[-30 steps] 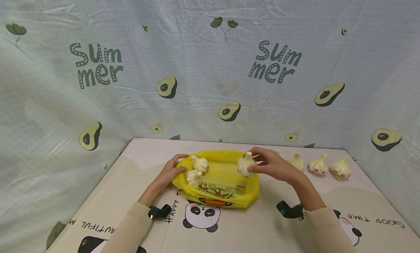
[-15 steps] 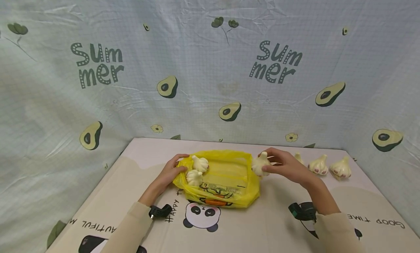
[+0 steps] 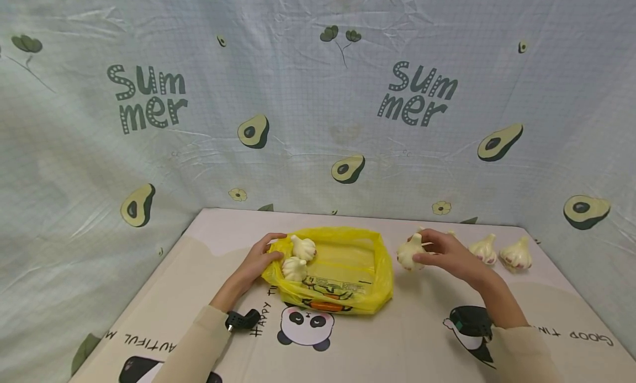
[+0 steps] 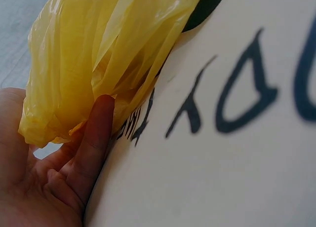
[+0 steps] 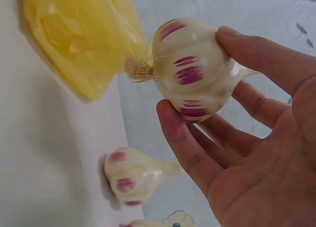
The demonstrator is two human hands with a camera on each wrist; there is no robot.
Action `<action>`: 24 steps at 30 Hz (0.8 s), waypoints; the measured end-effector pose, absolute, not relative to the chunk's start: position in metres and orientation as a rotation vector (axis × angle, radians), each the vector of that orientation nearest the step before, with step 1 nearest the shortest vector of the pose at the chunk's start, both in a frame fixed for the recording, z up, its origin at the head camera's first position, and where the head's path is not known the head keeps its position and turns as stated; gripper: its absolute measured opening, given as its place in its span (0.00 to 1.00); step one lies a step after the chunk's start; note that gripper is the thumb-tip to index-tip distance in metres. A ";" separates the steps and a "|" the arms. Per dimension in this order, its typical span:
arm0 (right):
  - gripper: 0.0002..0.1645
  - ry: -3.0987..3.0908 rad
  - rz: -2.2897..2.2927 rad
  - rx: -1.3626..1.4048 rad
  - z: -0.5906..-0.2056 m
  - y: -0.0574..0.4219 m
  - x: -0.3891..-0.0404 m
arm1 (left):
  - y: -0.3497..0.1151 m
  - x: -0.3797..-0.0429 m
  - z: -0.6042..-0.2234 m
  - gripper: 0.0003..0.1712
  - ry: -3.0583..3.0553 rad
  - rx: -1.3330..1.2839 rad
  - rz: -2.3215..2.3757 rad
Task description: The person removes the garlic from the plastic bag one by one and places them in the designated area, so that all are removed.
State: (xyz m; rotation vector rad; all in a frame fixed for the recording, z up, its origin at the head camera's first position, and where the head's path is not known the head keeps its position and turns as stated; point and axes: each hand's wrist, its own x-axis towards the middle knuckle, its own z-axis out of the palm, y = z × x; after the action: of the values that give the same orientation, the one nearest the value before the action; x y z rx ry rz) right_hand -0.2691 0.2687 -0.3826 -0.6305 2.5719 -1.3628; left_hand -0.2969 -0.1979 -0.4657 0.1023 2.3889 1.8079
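Observation:
A garlic bulb with purple streaks and a tuft of dry roots (image 5: 190,71) is held up in the fingertips of my right hand (image 3: 449,256), just right of a yellow plastic bag (image 3: 385,270). The bag lies with its mouth spread wide. Two garlic bulbs, an upper one (image 3: 303,248) and a lower one (image 3: 295,269), rest inside at its left end. My left hand (image 3: 257,261) grips the bag's left edge. In the left wrist view, yellow plastic (image 4: 108,49) sits between its thumb and fingers.
More garlic stands in a row at the back right: one bulb (image 3: 483,249), another at the end (image 3: 515,254), and others partly hidden behind my right hand. A patterned cloth (image 3: 348,96) hangs behind the table (image 3: 377,350).
My right hand has carried the garlic bulb rightward, from above the bag's right part to beyond its right edge. My left hand and the bag have stayed in place.

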 end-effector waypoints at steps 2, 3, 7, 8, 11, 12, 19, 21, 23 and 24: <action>0.24 2.563 -1.365 -0.626 -0.385 0.272 -0.270 | -0.198 -0.297 -0.466 0.30 2.393 0.101 1.805; 0.23 2.559 -1.368 -0.624 -0.386 0.274 -0.270 | -0.198 -0.297 -0.466 0.30 2.396 0.100 1.802; 0.21 2.539 -1.377 -0.613 -0.389 0.280 -0.270 | -0.198 -0.298 -0.467 0.30 2.403 0.096 1.796; 0.21 2.537 -1.378 -0.607 -0.390 0.282 -0.270 | -0.198 -0.298 -0.467 0.30 2.405 0.095 1.795; 0.22 2.548 -1.366 -0.569 -0.393 0.287 -0.269 | -0.198 -0.298 -0.467 0.30 2.403 0.094 1.797; 0.22 2.552 -1.361 -0.559 -0.395 0.288 -0.270 | -0.198 -0.298 -0.467 0.30 2.400 0.097 1.799; 0.34 2.559 -1.306 -0.451 -0.399 0.296 -0.270 | -0.198 -0.297 -0.466 0.30 2.391 0.103 1.807; 0.37 2.556 -1.298 -0.430 -0.400 0.297 -0.269 | -0.198 -0.297 -0.466 0.30 2.392 0.101 1.805; 0.37 2.556 -1.292 -0.433 -0.401 0.298 -0.269 | -0.198 -0.297 -0.466 0.30 2.390 0.099 1.807; 0.37 2.555 -1.291 -0.436 -0.402 0.299 -0.269 | -0.198 -0.297 -0.465 0.30 2.391 0.099 1.806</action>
State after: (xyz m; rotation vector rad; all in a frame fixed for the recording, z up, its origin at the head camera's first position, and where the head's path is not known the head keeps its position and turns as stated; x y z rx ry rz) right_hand -0.2688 0.2991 -0.4015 -0.4356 2.5547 -1.2906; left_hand -0.2968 -0.1983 -0.4655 0.0993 2.3908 1.8062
